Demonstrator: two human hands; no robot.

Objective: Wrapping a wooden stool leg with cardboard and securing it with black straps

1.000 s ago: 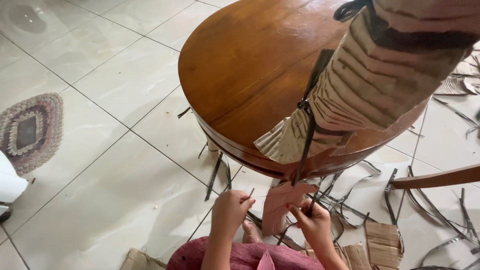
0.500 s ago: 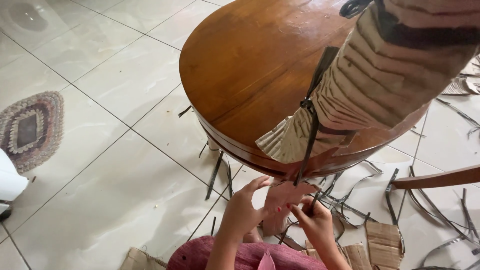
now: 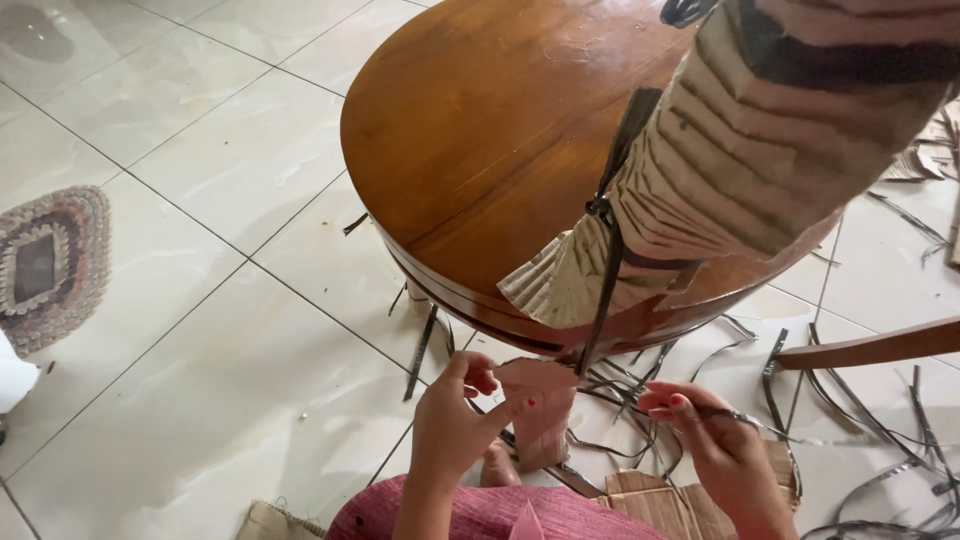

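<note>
Pinching a flat brown cardboard piece (image 3: pixel 535 378), left hand (image 3: pixel 455 425) sits just below the near edge of the round glossy wooden table (image 3: pixel 480 150). Right hand (image 3: pixel 715 440) grips a thin dark strip (image 3: pixel 608 290) hanging from the pleated cardboard roll (image 3: pixel 720 170) on the tabletop's right side.

A round wooden table (image 3: pixel 490 150) is standing on a pale tiled floor (image 3: pixel 180 380), and a pleated brown paper bundle (image 3: pixel 720 170), tied with a dark strap (image 3: pixel 606 270), is lying tilted over its edge. Below the table, the left hand (image 3: pixel 452 425) is pinching a reddish paper piece (image 3: pixel 540 405) between its fingers (image 3: pixel 480 378), while the right hand (image 3: pixel 722 445) is gripping a thin dark strip (image 3: pixel 770 428). Dark strips (image 3: pixel 880 450) and cardboard scraps (image 3: pixel 660 495) are littering the floor; a braided rug (image 3: pixel 50 265) is lying at the left.
</note>
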